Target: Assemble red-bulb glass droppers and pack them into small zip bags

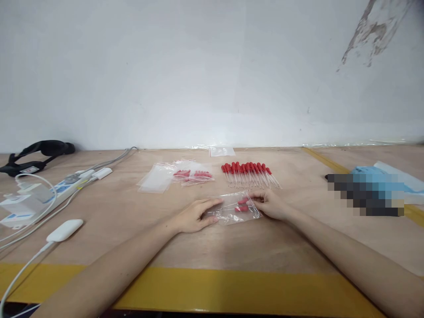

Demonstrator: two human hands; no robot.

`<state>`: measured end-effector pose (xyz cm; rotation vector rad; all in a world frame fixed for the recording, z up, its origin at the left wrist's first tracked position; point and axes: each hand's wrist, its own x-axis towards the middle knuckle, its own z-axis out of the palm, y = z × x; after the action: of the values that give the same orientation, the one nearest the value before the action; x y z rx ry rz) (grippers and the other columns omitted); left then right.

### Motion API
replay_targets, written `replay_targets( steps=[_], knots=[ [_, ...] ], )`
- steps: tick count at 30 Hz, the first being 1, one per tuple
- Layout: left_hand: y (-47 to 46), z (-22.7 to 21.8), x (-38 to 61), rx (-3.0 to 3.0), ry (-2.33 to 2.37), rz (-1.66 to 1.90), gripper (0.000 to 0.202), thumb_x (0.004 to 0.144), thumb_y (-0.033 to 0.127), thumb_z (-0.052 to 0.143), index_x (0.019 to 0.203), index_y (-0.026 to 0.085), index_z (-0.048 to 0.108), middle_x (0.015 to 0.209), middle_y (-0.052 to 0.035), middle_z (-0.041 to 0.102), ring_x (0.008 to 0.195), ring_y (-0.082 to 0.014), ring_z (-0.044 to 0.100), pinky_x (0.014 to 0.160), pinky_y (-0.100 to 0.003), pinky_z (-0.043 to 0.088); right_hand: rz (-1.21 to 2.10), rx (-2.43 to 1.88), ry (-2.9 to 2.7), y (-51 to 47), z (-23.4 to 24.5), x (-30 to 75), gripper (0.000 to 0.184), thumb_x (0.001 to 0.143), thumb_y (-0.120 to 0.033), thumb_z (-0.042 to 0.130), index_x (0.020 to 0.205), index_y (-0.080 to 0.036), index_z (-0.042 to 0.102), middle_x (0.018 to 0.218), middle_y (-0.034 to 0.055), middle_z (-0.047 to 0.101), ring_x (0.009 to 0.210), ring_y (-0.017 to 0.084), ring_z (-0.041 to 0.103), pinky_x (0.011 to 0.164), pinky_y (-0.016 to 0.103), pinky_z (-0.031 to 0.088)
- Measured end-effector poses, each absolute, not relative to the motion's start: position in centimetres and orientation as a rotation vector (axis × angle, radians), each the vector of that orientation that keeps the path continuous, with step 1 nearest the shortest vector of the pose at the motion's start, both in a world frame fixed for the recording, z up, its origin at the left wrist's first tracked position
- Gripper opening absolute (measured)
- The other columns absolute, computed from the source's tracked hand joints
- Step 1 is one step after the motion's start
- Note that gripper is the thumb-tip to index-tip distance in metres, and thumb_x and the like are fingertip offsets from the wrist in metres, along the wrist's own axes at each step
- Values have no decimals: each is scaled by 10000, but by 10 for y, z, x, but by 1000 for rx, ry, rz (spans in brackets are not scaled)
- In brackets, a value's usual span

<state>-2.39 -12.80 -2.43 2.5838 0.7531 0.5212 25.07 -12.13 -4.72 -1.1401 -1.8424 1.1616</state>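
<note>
A small clear plastic bag (236,210) lies on the wooden table (285,238) in front of me, with red-capped glass droppers inside. My left hand (195,215) rests flat on the bag's left end, fingers stretched out. My right hand (270,204) pinches the bag's right edge by the red caps. Behind the bag lies a row of several loose red-capped droppers (250,173). To its left sit filled bags of droppers (194,176) and a stack of empty clear bags (155,179).
A white power strip with plugs and cables (49,192) and a white adapter (64,230) lie at the left, a black strap (36,154) behind them. Blue cloth and a blurred patch (377,187) sit at the right. Yellow tape (212,289) lines the near edge.
</note>
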Motion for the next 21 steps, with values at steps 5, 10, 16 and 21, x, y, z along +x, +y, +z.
replay_targets(
  steps=[5,10,16,21],
  knots=[
    [-126,-27,-24,2575,729,516,466,827,354,490,1266,216,420,1306,-73,438,1194,-207,408,1004,-370,325,1226,-1142,-1889,-124,-41,257,369,733,-444,533,938,-163,653,757,13,640,623,111,539,584,234,417],
    [-124,-30,-25,2549,727,523,444,824,367,489,1238,210,463,1318,-76,418,1204,-217,398,1005,-377,329,1231,-1268,-1856,-122,-38,264,349,716,-425,549,906,-146,636,634,-10,601,503,80,476,491,206,368],
    [-123,-30,-26,2588,728,490,436,840,371,459,1248,217,447,1333,-67,395,1229,-212,361,1034,-383,281,397,-1635,-1712,-85,-30,268,117,682,-274,575,702,-160,589,672,10,624,604,112,546,566,208,403],
    [-125,-28,-26,2612,745,454,425,861,370,420,1258,220,435,1335,-64,394,1230,-201,361,1041,-379,266,124,-1822,-1604,-41,-25,253,130,699,-220,530,799,-147,568,760,58,633,745,168,580,663,246,412]
  ],
)
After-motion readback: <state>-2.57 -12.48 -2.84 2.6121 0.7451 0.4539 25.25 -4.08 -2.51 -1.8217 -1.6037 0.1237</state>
